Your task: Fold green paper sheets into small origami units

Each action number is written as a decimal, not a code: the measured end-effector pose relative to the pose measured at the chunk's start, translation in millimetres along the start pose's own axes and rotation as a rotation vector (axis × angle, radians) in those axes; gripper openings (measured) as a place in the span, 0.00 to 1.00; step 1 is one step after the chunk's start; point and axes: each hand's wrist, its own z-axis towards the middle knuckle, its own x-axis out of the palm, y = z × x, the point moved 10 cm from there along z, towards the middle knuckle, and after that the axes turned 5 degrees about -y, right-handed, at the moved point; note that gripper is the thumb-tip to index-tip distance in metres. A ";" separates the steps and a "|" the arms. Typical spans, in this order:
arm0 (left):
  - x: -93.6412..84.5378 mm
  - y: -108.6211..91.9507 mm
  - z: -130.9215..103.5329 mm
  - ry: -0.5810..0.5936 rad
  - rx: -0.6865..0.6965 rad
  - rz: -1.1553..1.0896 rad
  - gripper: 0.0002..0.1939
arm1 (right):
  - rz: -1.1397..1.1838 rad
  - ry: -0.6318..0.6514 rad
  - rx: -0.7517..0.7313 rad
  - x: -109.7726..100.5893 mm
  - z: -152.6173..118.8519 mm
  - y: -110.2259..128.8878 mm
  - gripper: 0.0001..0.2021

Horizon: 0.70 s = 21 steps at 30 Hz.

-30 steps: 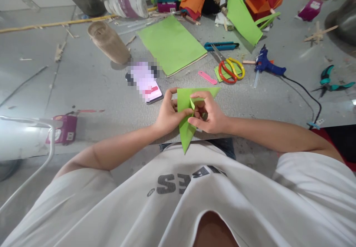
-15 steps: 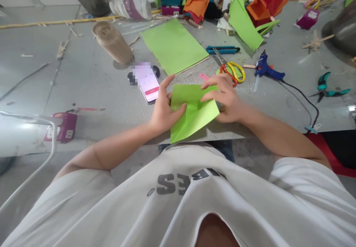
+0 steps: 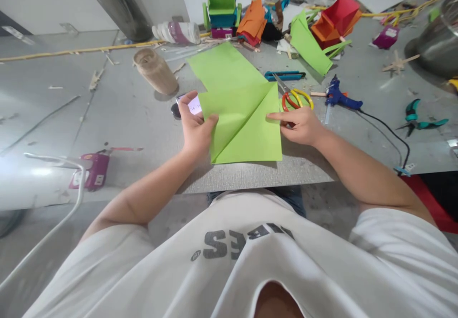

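Note:
Held up above the table's front edge is a sheet of green paper [image 3: 238, 125] with a diagonal crease from its lower left to its upper right corner. My left hand [image 3: 196, 129] pinches the sheet's left edge, thumb on the front face. At the right edge, my right hand [image 3: 300, 125] grips the paper between its fingers. Behind the sheet lies a larger green paper stack [image 3: 225, 63], partly covered by it. A phone [image 3: 193, 105] shows beside my left fingers, mostly hidden. Scissors [image 3: 296, 99] with red and yellow handles lie just beyond my right hand.
A blue glue gun [image 3: 341, 95] with a black cord lies right, near teal pliers [image 3: 418, 117]. A blue cutter [image 3: 285, 75] lies behind the scissors. A brown jar [image 3: 156, 71] stands left. Folded paper models [image 3: 222, 5] line the back. A purple box [image 3: 93, 170] sits front left.
The green sheet has been opened out from a bent, partly folded shape and raised, now covering most of the phone. My left hand moved left; my right hand shifted slightly right and toward me.

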 end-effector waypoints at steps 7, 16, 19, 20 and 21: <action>1.7 -30.1 5.7 -0.061 0.104 0.003 0.07 | 0.431 -0.141 0.178 -1.1 9.8 -11.3 0.22; 29.7 -13.3 -18.3 0.276 0.044 -0.062 0.15 | 0.741 -0.344 0.405 -12.5 10.3 -38.3 0.37; 43.4 -22.0 -30.3 0.409 0.200 -0.057 0.28 | 0.781 -0.391 0.440 -13.4 9.6 -41.3 0.38; 45.5 -25.6 -33.8 0.420 0.258 -0.042 0.31 | 0.779 -0.399 0.446 -13.4 9.4 -41.8 0.39; 46.3 -28.7 -36.9 0.418 0.308 -0.019 0.32 | 0.772 -0.406 0.450 -13.4 9.2 -42.3 0.40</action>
